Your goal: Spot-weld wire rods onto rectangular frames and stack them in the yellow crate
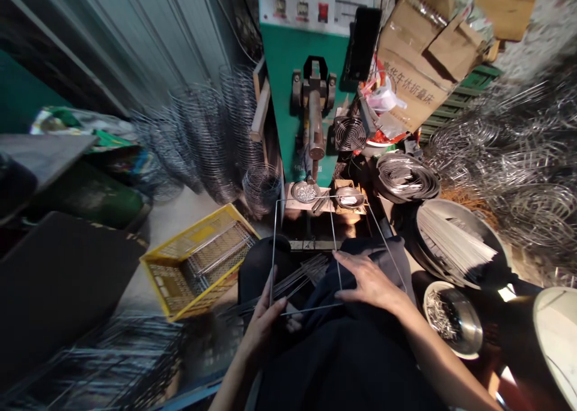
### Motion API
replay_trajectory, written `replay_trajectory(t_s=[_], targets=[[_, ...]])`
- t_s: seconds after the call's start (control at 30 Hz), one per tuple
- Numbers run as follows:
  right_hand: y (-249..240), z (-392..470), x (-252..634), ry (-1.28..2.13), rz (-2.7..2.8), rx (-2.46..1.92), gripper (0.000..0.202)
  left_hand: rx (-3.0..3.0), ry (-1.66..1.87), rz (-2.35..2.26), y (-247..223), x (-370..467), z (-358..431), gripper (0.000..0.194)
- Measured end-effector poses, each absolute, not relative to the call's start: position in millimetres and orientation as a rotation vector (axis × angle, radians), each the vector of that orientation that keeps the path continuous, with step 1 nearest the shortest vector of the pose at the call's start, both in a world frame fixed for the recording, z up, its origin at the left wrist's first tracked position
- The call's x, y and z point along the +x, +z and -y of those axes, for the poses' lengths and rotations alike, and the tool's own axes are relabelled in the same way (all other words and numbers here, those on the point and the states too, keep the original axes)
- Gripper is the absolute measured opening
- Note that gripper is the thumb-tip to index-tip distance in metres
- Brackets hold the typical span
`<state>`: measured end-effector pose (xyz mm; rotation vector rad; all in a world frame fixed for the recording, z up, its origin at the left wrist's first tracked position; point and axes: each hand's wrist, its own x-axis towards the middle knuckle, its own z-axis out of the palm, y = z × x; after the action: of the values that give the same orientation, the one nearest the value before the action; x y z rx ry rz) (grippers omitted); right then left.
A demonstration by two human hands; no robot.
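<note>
A rectangular wire frame (274,237) with a bar across its middle is held out above my lap, its far side close to the spot welding machine (288,98). My left hand (265,324) is closed on its near left corner. At the middle bar, my right hand (372,283) grips with thumb and forefinger. Loose straight wires (300,277) lie across my lap under the frame. Just past the frame's far side, beneath the machine's electrodes (313,173), sit a small dish of bright metal bits (305,191) and a second dish (349,198).
To the left a yellow crate (198,261) holds wire pieces, with stacked wire rings (202,140) behind. On the right stand a basin of flat strips (455,243), a bowl of small metal parts (451,321) and coiled strip (408,179). Wire racks (112,363) lie at lower left.
</note>
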<state>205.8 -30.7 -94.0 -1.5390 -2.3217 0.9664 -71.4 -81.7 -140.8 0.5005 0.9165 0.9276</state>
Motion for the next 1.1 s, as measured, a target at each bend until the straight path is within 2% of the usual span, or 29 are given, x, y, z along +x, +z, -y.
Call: replay_trajectory(t_s=[0.17,0.37,0.6,0.9,0.97,1.1], targets=[[-86.6,34.8,189.6,1.175,2.322,-1.273,0.096,0.491,0.963,-0.937,-143.5,-67.2,80.8,0.106],[-87.5,34.3,203.5,0.912,2.268,-1.484,0.089,0.465,0.974,-0.951,-140.1,-68.5,82.3,0.106],[-65.1,38.6,196.5,1.285,2.24,-1.156,0.089,0.497,0.922,-0.943,-142.0,-64.3,82.3,0.108],[-83.7,32.5,234.7,0.689,2.24,-1.692,0.085,0.548,0.971,-0.94,-136.6,-73.3,85.9,0.102],[-82.2,35.9,230.3,0.674,2.285,-1.635,0.087,0.559,0.98,-0.943,-133.3,-73.2,85.6,0.101],[-77.9,44.8,210.4,0.854,2.392,-1.399,0.092,0.572,1.003,-0.954,-125.3,-71.4,86.2,0.098]])
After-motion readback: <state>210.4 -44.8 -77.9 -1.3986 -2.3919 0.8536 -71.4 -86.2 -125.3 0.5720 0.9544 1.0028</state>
